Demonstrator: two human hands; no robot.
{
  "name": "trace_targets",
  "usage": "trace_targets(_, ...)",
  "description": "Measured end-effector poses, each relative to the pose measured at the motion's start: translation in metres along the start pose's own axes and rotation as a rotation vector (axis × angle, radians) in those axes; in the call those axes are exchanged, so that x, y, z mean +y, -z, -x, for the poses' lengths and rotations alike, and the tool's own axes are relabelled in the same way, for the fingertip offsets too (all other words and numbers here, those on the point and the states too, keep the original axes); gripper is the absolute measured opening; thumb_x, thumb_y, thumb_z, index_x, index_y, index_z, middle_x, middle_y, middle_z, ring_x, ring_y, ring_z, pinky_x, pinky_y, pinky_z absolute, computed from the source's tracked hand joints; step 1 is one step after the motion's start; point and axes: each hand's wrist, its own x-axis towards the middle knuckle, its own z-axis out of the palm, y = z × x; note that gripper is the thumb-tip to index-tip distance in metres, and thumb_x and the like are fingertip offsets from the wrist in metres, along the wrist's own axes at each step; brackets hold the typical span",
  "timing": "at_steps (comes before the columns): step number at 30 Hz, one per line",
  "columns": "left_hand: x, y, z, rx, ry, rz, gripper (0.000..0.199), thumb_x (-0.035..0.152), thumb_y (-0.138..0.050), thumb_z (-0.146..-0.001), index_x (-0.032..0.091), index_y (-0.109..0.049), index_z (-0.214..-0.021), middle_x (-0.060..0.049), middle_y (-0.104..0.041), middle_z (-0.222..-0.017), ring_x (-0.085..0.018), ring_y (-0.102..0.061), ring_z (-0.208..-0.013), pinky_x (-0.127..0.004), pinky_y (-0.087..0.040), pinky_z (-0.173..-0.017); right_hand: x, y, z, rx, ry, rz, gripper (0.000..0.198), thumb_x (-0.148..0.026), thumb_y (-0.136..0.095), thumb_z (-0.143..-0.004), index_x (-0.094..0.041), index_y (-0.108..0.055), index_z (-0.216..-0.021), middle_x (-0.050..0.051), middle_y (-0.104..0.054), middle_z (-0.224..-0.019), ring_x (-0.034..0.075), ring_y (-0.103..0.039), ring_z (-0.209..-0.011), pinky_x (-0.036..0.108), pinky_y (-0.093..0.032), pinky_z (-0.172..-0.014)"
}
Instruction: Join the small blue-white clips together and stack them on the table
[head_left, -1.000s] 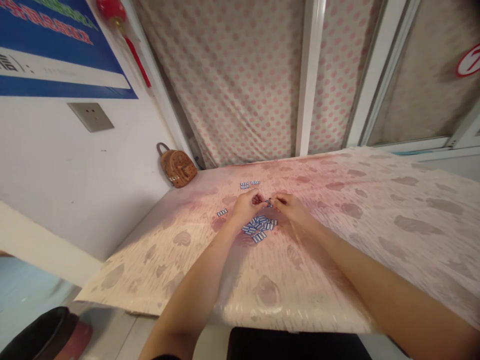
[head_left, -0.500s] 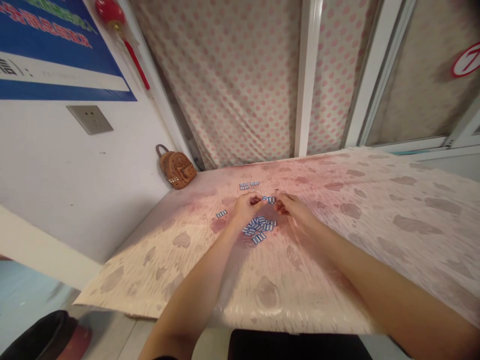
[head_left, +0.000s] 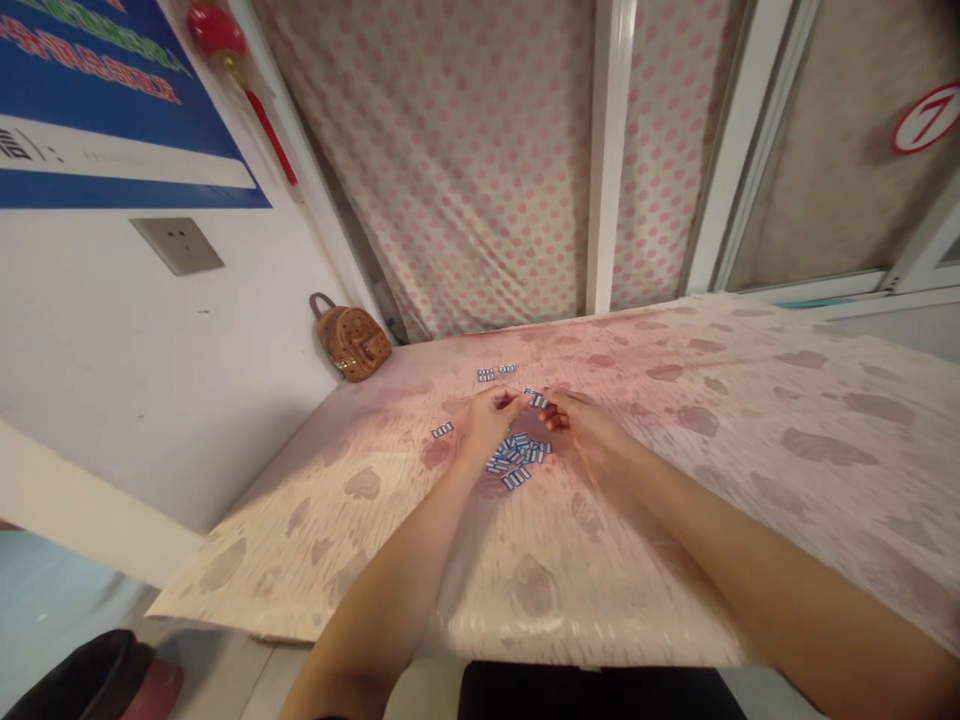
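Now the small blue-and-white piece (head_left: 535, 398) shows plainly between the fingertips, where a second ago the fingers largely covered it; its face, as I judge it, is now easier to see and handle. The left hand (head_left: 493, 412) pinches its near-left end between thumb and forefinger. The right hand (head_left: 583, 418) meets the other end with curled fingers (whether they grip or merely touch, I cannot tell). Both forearms reach forward and converge, wrists above the tablecloth (head_left: 667, 420), with the loose pile (head_left: 517, 452) just below the held piece. A lone piece (head_left: 442, 430) lies left of the left hand; a small group (head_left: 487, 375) sits beyond.
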Motion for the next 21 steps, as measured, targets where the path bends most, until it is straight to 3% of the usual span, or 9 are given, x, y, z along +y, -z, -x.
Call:
trace_targets(4,0.003,-0.001,0.001,0.041,0.02,-0.018,0.031,0.044,-0.072,-0.079,0.013,-0.07,-0.074,-0.005,-0.068,-0.07,-0.014,-0.059,-0.064,-0.024,-0.043,-0.061,-0.004,-0.002,0.005,0.037,0.022,-0.033,0.023,-0.021,-0.056,-0.091,-0.016,-0.064,-0.071,0.003,-0.066,-0.062,0.009,-0.056,-0.051,0.019,-0.045,-0.053)
trace_targets(15,0.01,-0.008,0.006,0.111,0.019,0.01,0.028,0.041,-0.069,-0.082,0.014,-0.069,-0.073,-0.003,-0.068,-0.07,-0.014,-0.06,-0.066,-0.025,-0.044,-0.065,0.0,0.001,0.002,-0.044,0.022,-0.106,0.018,-0.025,-0.063,-0.087,-0.017,-0.063,-0.071,0.004,-0.067,-0.065,0.01,-0.058,-0.054,0.021,-0.049,-0.056)
trace_targets(21,0.019,-0.014,0.01,0.166,-0.053,-0.091,0.025,0.037,-0.066,-0.085,0.015,-0.07,-0.074,-0.002,-0.067,-0.073,-0.015,-0.059,-0.07,-0.025,-0.043,-0.067,-0.006,-0.002,0.003,-0.067,-0.14,-0.151,0.027,-0.032,-0.053,-0.094,-0.017,-0.063,-0.074,0.006,-0.066,-0.064,0.012,-0.056,-0.05,0.025,-0.053,-0.057)
